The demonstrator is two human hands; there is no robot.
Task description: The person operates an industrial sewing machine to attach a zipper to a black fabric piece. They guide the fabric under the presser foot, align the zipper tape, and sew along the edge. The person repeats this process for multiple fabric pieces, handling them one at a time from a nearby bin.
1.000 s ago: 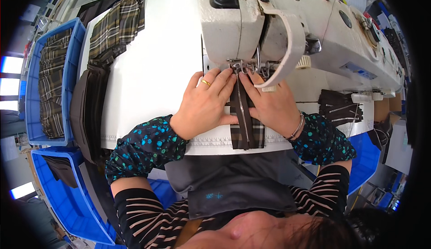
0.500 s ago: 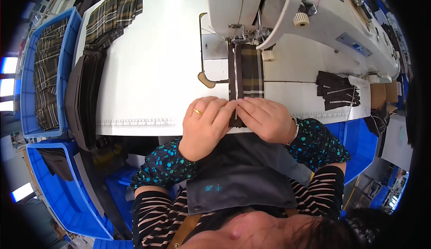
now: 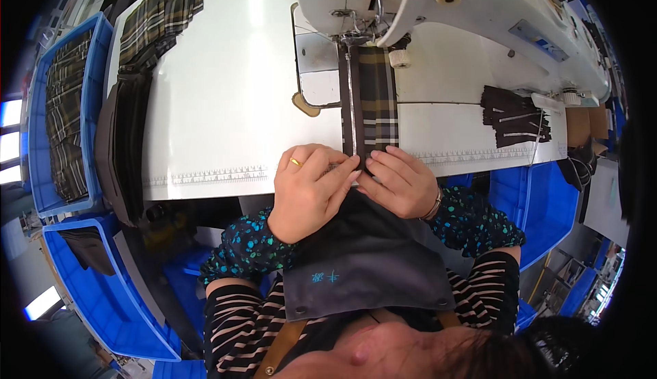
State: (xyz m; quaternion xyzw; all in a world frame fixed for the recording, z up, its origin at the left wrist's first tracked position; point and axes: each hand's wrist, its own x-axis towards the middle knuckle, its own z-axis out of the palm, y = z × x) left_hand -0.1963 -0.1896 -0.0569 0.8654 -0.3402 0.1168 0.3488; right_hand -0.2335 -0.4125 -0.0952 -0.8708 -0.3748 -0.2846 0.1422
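Note:
A dark zipper (image 3: pixel 353 109) with pale teeth lies lengthwise over a brown-and-black plaid fabric strip (image 3: pixel 378 98). Their far ends run under the presser foot of a white sewing machine (image 3: pixel 472 16). At the near end, close to the table's front edge, my left hand (image 3: pixel 308 189) pinches the zipper between thumb and forefinger; a gold ring is on one finger. My right hand (image 3: pixel 402 184) meets it from the other side, its thumb and forefinger closed at the zipper's end and its other fingers bent near the plaid strip. The fingertips hide the zipper's very end.
On the table's left are a plaid fabric stack (image 3: pixel 161 20) and a dark folded pile (image 3: pixel 123 143). Several short zippers (image 3: pixel 513 118) lie at the right. Blue bins hold plaid pieces (image 3: pixel 68 115) and dark pieces (image 3: pixel 89 249); another blue bin (image 3: pixel 544 204) is below right.
My hands have slid nearer along the zipper to its end, and the right fingers have spread a little. The whole view has shifted, so the machine appears higher.

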